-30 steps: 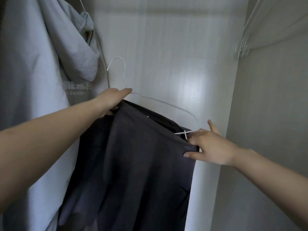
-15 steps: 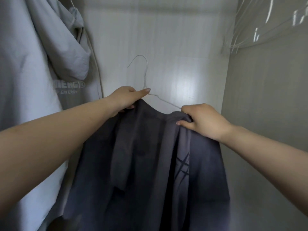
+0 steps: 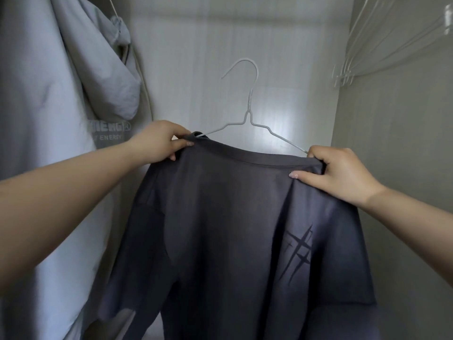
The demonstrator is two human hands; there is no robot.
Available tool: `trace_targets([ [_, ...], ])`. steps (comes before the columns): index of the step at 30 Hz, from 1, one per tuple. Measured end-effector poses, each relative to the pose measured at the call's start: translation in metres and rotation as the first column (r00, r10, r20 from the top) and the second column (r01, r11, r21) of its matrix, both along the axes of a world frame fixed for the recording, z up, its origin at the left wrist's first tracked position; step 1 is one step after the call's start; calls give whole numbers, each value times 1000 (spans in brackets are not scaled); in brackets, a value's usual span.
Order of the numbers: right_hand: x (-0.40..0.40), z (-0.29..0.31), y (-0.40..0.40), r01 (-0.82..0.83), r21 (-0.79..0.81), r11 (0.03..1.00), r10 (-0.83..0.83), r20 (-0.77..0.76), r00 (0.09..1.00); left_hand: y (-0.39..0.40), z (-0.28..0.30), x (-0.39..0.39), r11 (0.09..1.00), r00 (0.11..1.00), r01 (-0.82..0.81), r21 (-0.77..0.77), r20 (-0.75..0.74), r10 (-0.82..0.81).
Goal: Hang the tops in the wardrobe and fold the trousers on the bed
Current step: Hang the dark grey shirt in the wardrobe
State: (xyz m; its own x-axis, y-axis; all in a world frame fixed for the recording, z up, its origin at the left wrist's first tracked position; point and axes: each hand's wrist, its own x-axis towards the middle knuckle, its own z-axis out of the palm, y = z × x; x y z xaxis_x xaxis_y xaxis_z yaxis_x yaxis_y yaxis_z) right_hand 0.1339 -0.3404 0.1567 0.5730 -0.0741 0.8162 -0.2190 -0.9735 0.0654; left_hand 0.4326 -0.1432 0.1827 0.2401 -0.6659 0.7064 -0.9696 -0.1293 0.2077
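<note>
Right, dark grey top (image 3: 235, 229) held up inside the wardrobe (image 3: 392, 192), half on the white wire hanger (image 3: 250, 119). Left hand (image 3: 159, 141) has fingers (image 3: 182, 143) pinched on the left end of the collar, over the hanger arm. Right hand (image 3: 340, 173) has fingers (image 3: 304, 176) clamped on the right end of the collar, where the other hanger arm pokes out.

To do it well, I judge: pull the neckline up so both hanger arms sit inside the shoulders, level the top, then lift the hook to the rail, which is out of sight. Risk: thin wire slips out on the right.

Counts: one dark top, one hanger in hand, one pale grey hooded top (image 3: 61, 143) already hung at left, a bunch of spare white hangers (image 3: 367, 52) at upper right, too blurred to count. No trousers or bed in view.
</note>
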Motion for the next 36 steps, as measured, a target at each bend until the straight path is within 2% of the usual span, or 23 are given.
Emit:
trace_targets([
  [3, 0, 2, 0, -93, 171, 981, 91, 18, 996, 2, -2, 0, 1000, 996, 23, -12, 90, -21],
  [5, 2, 5, -2, -104, 202, 974, 111, -25, 994, 5, -2, 3, 999, 993, 35, 0, 117, -34],
  [10, 7, 11, 5, -134, 271, 953, 168, -105, 980, 8, -4, 12, 987, 1000, 20, 159, -20, -17],
  [13, 16, 13, 14, -111, 197, 974, 146, -171, 974, 5, -9, 8, 973, 997, 70, 220, -58, -59],
  [15, 25, 12, 23, -133, 165, 977, 167, -212, 963, 2, -8, 1, 959, 997, 81, 272, -25, -77],
  [18, 29, 12, 30, -190, 245, 951, 217, -87, 972, 5, 1, -1, 951, 998, 25, 309, 42, -40],
  [20, 24, 14, 26, -209, 277, 938, 214, 14, 977, 13, 9, 7, 945, 983, -103, 310, 177, 49],
  [22, 19, 16, 22, -214, 301, 929, 207, 57, 977, 22, 14, 19, 937, 969, -188, 295, 209, 129],
  [24, 18, 18, 23, -229, 306, 924, 219, 67, 973, 26, 15, 23, 954, 981, -167, 248, 135, 137],
  [32, 27, 19, 32, -238, 321, 917, 225, 77, 971, 8, 8, 3, 999, 990, -11, 53, 138, 4],
  [36, 27, 19, 33, -235, 320, 918, 220, 82, 972, 3, 3, -11, 990, 992, 122, -74, 42, -119],
])
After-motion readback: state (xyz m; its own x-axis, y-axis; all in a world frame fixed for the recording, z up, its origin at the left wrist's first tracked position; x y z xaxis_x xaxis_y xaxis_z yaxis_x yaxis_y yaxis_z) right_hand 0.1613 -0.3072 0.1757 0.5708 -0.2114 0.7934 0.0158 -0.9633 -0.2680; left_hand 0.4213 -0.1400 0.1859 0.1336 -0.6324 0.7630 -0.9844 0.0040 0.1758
